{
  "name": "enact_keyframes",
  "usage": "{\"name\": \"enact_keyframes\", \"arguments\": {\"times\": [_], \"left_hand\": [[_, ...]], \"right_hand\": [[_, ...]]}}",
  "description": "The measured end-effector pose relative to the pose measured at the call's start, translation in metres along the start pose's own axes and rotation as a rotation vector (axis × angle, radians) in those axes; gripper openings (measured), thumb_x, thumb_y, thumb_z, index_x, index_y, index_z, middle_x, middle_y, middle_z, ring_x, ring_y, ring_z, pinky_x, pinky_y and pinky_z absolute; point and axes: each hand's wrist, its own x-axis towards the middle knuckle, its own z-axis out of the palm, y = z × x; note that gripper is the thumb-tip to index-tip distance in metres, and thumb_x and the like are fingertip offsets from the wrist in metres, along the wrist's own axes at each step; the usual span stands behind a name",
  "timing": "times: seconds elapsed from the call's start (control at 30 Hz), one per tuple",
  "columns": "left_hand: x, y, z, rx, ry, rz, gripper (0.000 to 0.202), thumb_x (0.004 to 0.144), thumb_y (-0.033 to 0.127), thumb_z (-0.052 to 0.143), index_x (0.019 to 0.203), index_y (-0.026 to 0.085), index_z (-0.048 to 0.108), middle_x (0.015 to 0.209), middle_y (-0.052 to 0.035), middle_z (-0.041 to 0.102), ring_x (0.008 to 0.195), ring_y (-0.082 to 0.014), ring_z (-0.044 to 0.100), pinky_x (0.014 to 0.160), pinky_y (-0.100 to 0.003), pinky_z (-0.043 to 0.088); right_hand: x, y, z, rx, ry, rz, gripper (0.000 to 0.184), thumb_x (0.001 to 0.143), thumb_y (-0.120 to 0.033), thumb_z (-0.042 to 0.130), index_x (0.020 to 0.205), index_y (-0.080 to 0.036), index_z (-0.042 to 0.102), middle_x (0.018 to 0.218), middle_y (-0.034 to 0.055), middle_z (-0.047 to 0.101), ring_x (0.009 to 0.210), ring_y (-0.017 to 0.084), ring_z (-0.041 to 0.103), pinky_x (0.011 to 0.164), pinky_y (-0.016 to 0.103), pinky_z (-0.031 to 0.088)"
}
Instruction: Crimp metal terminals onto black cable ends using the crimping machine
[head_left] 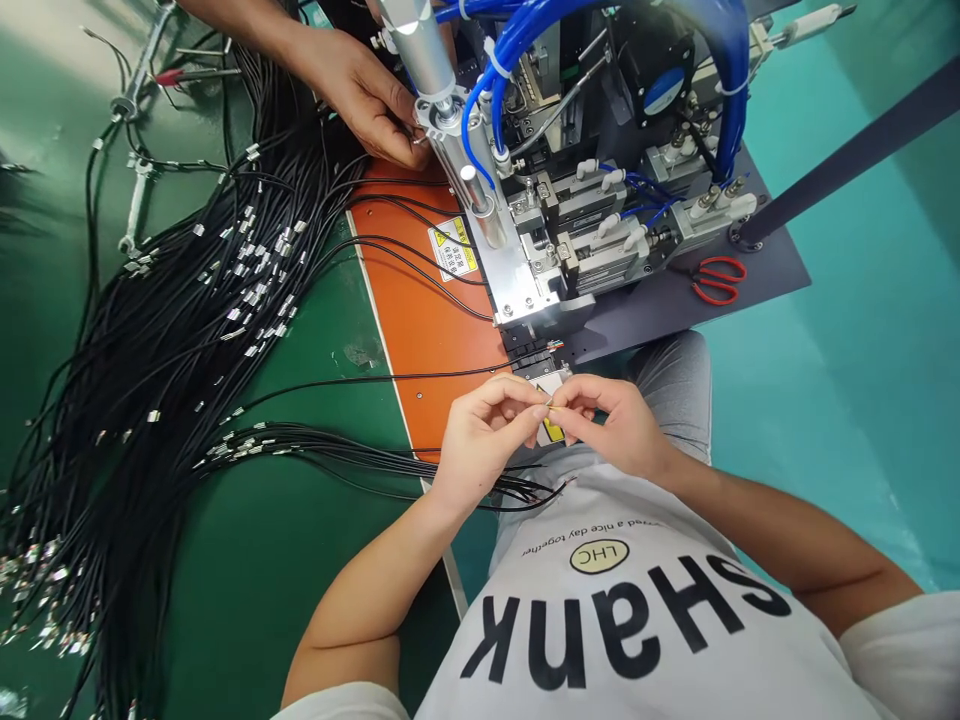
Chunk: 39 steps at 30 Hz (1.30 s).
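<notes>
Pinching a tiny piece (550,402), left hand (487,430) and right hand (613,420) nearly touched. Black cables (360,446) ran behind the left wrist.

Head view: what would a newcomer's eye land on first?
Probably the big spread of black cables, heaped over the green tabletop along the picture's left side. Next, the metal machine at upper centre-right, with thick blue hoses arching over it. Then, near the centre, the wearer's left hand and right hand, fingertips meeting on a small piece too tiny to identify.
</notes>
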Motion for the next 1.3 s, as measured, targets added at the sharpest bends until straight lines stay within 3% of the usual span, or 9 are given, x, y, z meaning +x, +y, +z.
{"name": "enact_keyframes", "arguments": {"times": [0.2, 0.47, 0.7, 1.0, 1.3], "left_hand": [[0.000, -0.006, 0.000, -0.020, 0.029, -0.067, 0.017, 0.080, 0.029, 0.075, 0.087, 0.016, 0.068, 0.073, 0.0000, 0.062, 0.055, -0.0063, 0.051, 0.052, -0.021, 0.043], [0.000, -0.012, -0.003, -0.038, 0.067, -0.118, 0.018, 0.081, 0.032, 0.074, 0.084, 0.016, 0.067, 0.059, 0.0038, 0.054, 0.052, -0.0056, 0.043, 0.050, -0.020, 0.035], [-0.001, -0.010, -0.004, 0.003, 0.043, -0.127, 0.018, 0.082, 0.032, 0.072, 0.086, 0.015, 0.067, 0.060, 0.0029, 0.053, 0.053, -0.0065, 0.042, 0.050, -0.021, 0.034], [-0.004, -0.012, -0.008, 0.029, 0.011, -0.124, 0.016, 0.083, 0.032, 0.071, 0.088, 0.017, 0.069, 0.062, 0.0019, 0.054, 0.055, -0.0082, 0.045, 0.051, -0.023, 0.036], [-0.005, -0.007, -0.007, 0.036, 0.008, -0.123, 0.015, 0.084, 0.030, 0.070, 0.089, 0.016, 0.069, 0.060, 0.0025, 0.053, 0.053, -0.0079, 0.046, 0.051, -0.022, 0.035]], "right_hand": [[0.001, 0.002, 0.005, -0.025, 0.029, -0.029, 0.008, 0.087, -0.024, 0.065, 0.080, -0.021, 0.062, 0.070, -0.0020, 0.062, 0.061, 0.012, 0.059, 0.058, 0.026, 0.047], [0.001, -0.001, 0.001, -0.183, 0.045, -0.112, 0.007, 0.088, -0.024, 0.064, 0.083, -0.021, 0.067, 0.076, -0.0006, 0.067, 0.069, 0.013, 0.058, 0.065, 0.029, 0.045], [0.010, -0.009, -0.009, -0.264, 0.092, -0.179, 0.007, 0.088, -0.025, 0.063, 0.085, -0.022, 0.069, 0.079, 0.0014, 0.068, 0.068, 0.015, 0.057, 0.064, 0.031, 0.044], [0.009, -0.010, -0.007, -0.306, 0.039, -0.234, 0.009, 0.090, -0.020, 0.059, 0.083, -0.021, 0.063, 0.074, 0.0002, 0.061, 0.069, 0.014, 0.053, 0.065, 0.030, 0.043], [0.007, -0.008, -0.007, -0.330, 0.089, -0.272, 0.007, 0.089, -0.019, 0.061, 0.086, -0.023, 0.066, 0.080, 0.0017, 0.066, 0.070, 0.015, 0.055, 0.065, 0.031, 0.045]]}}
